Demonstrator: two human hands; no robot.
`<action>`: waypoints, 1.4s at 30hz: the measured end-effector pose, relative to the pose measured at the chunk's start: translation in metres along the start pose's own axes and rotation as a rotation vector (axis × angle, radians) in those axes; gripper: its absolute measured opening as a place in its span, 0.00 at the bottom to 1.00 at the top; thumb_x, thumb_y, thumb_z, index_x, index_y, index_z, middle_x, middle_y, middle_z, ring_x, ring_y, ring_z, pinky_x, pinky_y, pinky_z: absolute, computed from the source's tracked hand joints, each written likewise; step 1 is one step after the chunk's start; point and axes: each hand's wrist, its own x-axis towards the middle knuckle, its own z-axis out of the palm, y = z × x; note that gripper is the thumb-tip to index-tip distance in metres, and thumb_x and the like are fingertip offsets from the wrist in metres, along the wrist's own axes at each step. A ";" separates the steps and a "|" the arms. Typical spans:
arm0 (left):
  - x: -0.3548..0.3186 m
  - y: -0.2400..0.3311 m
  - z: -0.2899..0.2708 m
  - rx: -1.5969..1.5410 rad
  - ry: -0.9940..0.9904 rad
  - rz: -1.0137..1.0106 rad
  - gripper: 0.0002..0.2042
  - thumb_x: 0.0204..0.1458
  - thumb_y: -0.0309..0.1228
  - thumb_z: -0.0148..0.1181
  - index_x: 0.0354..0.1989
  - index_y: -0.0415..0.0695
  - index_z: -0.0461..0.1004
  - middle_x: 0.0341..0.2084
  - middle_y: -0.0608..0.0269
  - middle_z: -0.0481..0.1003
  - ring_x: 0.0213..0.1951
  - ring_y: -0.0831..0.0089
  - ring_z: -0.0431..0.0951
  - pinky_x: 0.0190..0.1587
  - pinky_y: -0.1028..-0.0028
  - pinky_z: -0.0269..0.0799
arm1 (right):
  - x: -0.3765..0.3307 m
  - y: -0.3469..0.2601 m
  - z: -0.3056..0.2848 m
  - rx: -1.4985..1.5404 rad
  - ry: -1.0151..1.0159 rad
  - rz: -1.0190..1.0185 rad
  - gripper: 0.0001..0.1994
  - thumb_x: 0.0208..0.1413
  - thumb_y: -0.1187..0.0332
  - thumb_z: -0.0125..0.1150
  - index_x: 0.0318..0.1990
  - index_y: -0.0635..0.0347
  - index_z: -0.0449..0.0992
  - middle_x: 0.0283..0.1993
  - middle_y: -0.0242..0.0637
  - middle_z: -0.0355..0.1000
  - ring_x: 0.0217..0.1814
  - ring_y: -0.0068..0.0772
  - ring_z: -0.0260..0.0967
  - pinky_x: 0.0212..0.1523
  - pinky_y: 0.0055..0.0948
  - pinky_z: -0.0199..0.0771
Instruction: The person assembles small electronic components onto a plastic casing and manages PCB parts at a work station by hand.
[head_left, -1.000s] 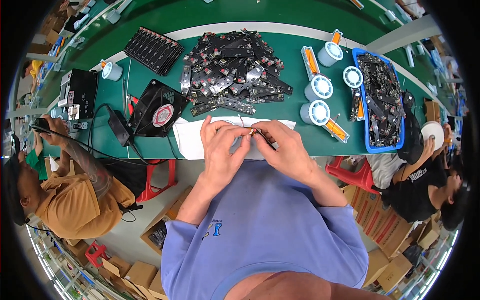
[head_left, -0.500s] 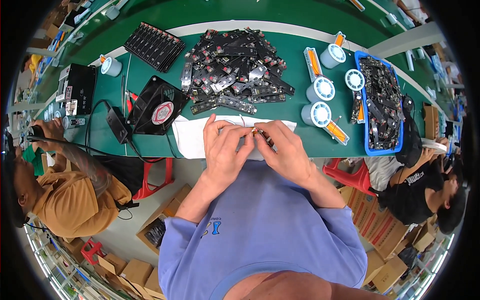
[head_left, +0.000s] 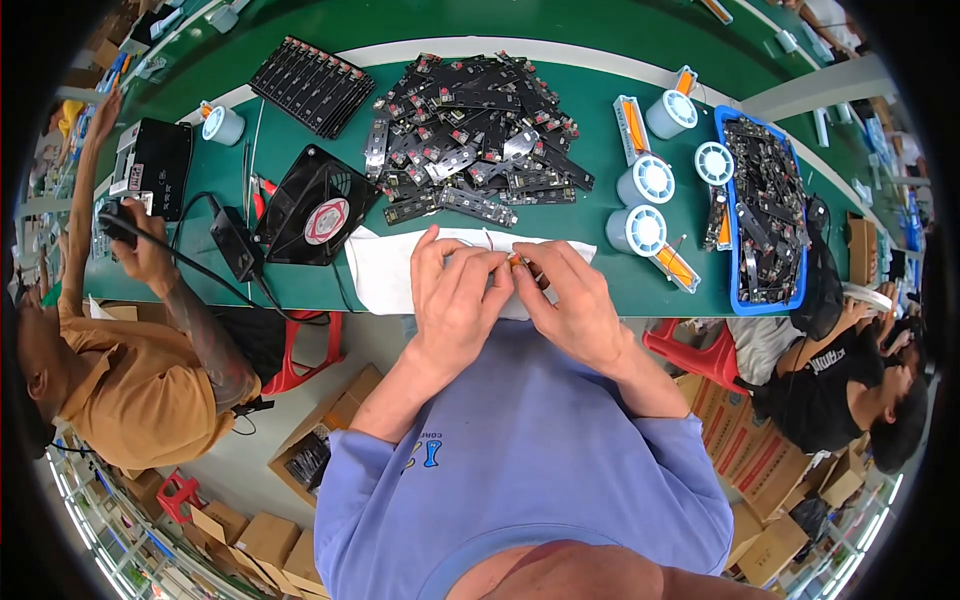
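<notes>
My left hand [head_left: 455, 300] and my right hand [head_left: 572, 300] meet over the near edge of a white cloth [head_left: 375, 275]. Between their fingertips is a small part [head_left: 516, 261] with an orange-yellow spot, mostly covered by the fingers. The left thumb and forefinger pinch toward it; the right fingers are closed around a dark piece of it. A thin wire [head_left: 488, 240] shows just beyond the fingertips. Past the cloth lies a heap of narrow black circuit boards [head_left: 470, 150], nearest to both hands.
Left on the green bench [head_left: 560, 222] are a black fan [head_left: 290, 225], a power adapter [head_left: 236, 245] and stacked black boards [head_left: 310, 85]. Pale blue spools [head_left: 637, 230] stand right, beside a blue tray [head_left: 735, 285] of boards. Co-workers sit on both sides.
My hands stay together at almost the same spot. The co-worker on the left has stretched one arm far forward and moved the other hand, holding a dark object, toward the bench.
</notes>
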 end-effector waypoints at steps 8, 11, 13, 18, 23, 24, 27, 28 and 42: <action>0.000 0.001 0.000 0.020 0.002 0.013 0.11 0.45 0.23 0.73 0.37 0.43 0.80 0.33 0.66 0.79 0.42 0.62 0.75 0.64 0.50 0.67 | 0.002 -0.002 0.000 -0.027 0.006 -0.022 0.13 0.59 0.79 0.66 0.51 0.68 0.77 0.43 0.47 0.76 0.36 0.47 0.79 0.34 0.38 0.81; -0.001 0.001 0.001 0.031 0.001 0.021 0.11 0.44 0.22 0.73 0.37 0.42 0.80 0.33 0.65 0.79 0.42 0.61 0.74 0.64 0.50 0.68 | 0.005 -0.001 -0.004 -0.025 -0.018 -0.041 0.13 0.58 0.80 0.66 0.51 0.69 0.78 0.42 0.45 0.77 0.36 0.43 0.79 0.35 0.35 0.81; -0.001 0.000 0.002 0.035 0.001 0.038 0.12 0.43 0.21 0.73 0.37 0.42 0.80 0.33 0.65 0.78 0.41 0.61 0.74 0.63 0.50 0.69 | 0.008 0.002 -0.007 -0.008 -0.041 -0.037 0.14 0.57 0.81 0.67 0.51 0.69 0.79 0.41 0.44 0.77 0.36 0.39 0.80 0.36 0.33 0.80; -0.001 -0.002 0.001 0.020 -0.010 0.044 0.12 0.43 0.21 0.73 0.37 0.42 0.80 0.32 0.65 0.78 0.41 0.61 0.74 0.63 0.50 0.69 | 0.012 0.005 -0.009 0.034 -0.095 -0.024 0.13 0.57 0.79 0.66 0.51 0.67 0.78 0.41 0.45 0.77 0.36 0.46 0.80 0.35 0.37 0.81; -0.003 -0.005 0.002 -0.060 0.014 0.007 0.11 0.45 0.21 0.73 0.37 0.42 0.80 0.32 0.65 0.79 0.41 0.61 0.75 0.63 0.49 0.69 | 0.012 0.004 -0.008 0.037 -0.090 0.017 0.12 0.57 0.77 0.68 0.49 0.67 0.78 0.41 0.44 0.77 0.36 0.43 0.81 0.35 0.35 0.81; -0.003 -0.006 0.000 -0.059 -0.007 0.005 0.11 0.45 0.21 0.73 0.38 0.42 0.80 0.33 0.65 0.79 0.41 0.61 0.75 0.64 0.49 0.68 | 0.012 0.003 -0.008 0.035 -0.086 0.030 0.12 0.57 0.77 0.68 0.48 0.68 0.78 0.41 0.44 0.77 0.36 0.42 0.81 0.35 0.35 0.82; -0.001 -0.006 0.000 -0.052 -0.034 0.019 0.12 0.45 0.21 0.73 0.38 0.42 0.80 0.33 0.65 0.79 0.41 0.61 0.75 0.65 0.48 0.67 | 0.011 0.006 -0.005 0.028 -0.058 0.032 0.11 0.57 0.77 0.68 0.47 0.67 0.78 0.40 0.44 0.77 0.35 0.41 0.81 0.34 0.35 0.82; -0.001 -0.006 0.000 -0.042 -0.040 0.033 0.12 0.45 0.21 0.73 0.39 0.42 0.80 0.33 0.65 0.79 0.41 0.61 0.75 0.65 0.48 0.66 | 0.010 0.007 -0.004 0.029 -0.059 0.032 0.11 0.57 0.77 0.68 0.47 0.67 0.78 0.40 0.44 0.77 0.35 0.41 0.81 0.34 0.35 0.82; -0.004 -0.008 0.003 -0.053 0.006 0.077 0.13 0.42 0.18 0.74 0.37 0.42 0.82 0.32 0.65 0.81 0.41 0.62 0.76 0.64 0.51 0.68 | 0.011 0.013 -0.001 -0.030 -0.036 -0.113 0.11 0.53 0.78 0.70 0.44 0.66 0.78 0.38 0.43 0.76 0.34 0.46 0.78 0.33 0.39 0.78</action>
